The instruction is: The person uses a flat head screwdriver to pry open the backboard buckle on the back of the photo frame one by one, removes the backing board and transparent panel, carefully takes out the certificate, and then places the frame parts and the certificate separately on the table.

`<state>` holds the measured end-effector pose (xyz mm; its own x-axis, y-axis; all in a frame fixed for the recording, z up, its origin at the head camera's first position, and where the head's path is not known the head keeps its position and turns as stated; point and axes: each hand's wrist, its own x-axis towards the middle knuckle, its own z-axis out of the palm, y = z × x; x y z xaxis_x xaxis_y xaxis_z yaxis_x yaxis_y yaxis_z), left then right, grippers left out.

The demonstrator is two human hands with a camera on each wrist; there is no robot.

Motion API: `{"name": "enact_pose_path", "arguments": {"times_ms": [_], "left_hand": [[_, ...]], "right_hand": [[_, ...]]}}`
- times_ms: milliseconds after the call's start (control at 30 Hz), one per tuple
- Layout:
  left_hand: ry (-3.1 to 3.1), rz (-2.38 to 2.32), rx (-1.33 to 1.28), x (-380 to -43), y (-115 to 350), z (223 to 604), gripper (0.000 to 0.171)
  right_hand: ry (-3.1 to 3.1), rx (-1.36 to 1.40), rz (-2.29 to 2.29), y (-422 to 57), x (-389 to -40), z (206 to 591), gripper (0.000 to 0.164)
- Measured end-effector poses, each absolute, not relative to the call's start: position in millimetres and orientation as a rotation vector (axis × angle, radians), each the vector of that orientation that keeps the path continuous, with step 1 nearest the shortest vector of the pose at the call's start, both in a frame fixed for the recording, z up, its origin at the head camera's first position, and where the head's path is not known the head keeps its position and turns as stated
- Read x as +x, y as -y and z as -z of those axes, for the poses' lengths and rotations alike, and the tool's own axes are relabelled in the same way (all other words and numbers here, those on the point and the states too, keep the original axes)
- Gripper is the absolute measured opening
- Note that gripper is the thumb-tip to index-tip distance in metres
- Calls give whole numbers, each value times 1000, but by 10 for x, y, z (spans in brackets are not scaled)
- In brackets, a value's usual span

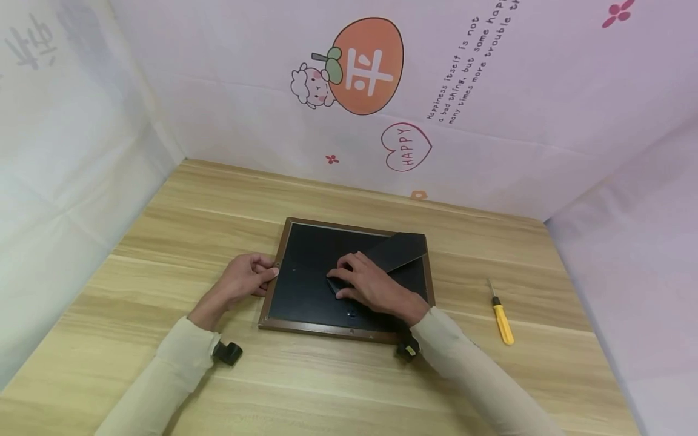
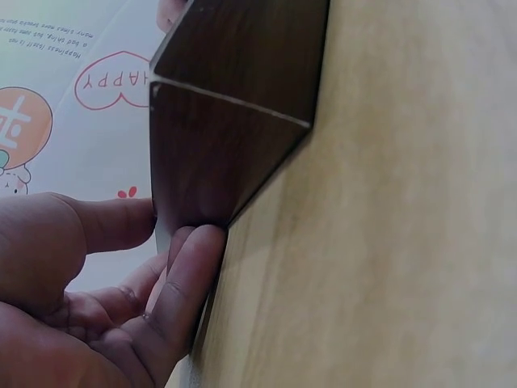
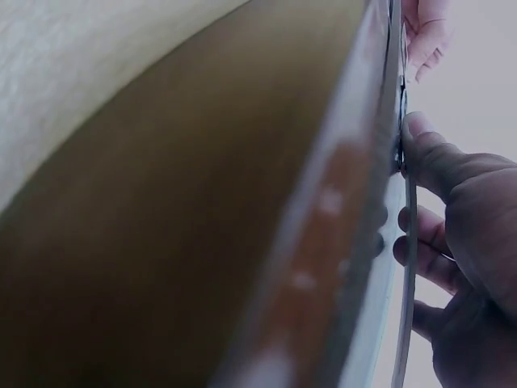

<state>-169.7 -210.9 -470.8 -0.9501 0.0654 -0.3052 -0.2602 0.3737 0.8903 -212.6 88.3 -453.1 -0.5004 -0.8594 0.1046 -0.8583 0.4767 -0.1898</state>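
A brown picture frame [image 1: 322, 329] lies on the table with its black backing board [image 1: 311, 254] facing up. My left hand [image 1: 244, 275] grips the frame's left side. In the left wrist view, the thumb is on one face of the dark frame [image 2: 202, 153] and the fingers reach under the other. My right hand [image 1: 371, 284] pinches the free end of the black easel stand [image 1: 400, 249], which slants across the backing from the upper right corner. The right wrist view shows the thumb and fingers on the stand's thin strip [image 3: 410, 267], seen edge-on beside the backing.
A yellow-handled screwdriver [image 1: 503, 324] lies on the wooden table [image 1: 491, 387] right of the frame. Printed white cloth [image 1: 245, 115] hangs behind and on both sides. Black wrist straps with cameras [image 1: 228, 353] sit at both cuffs.
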Motion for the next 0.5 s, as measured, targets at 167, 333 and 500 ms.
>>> {"name": "enact_pose_path", "arguments": {"times_ms": [167, 333, 500], "left_hand": [[-2345, -1602, -175, -1699, 2102, 4700, 28], [-2341, -1606, -170, -1698, 2099, 4693, 27], [-2341, -1611, -162, -1703, 2109, 4700, 27]], "right_hand": [[-2676, -1557, 383, -892, -2136, 4539, 37], [-2662, -1549, 404, -893, -2141, 4535, 37], [-2656, -1548, 420, -891, -2141, 4533, 36]]}}
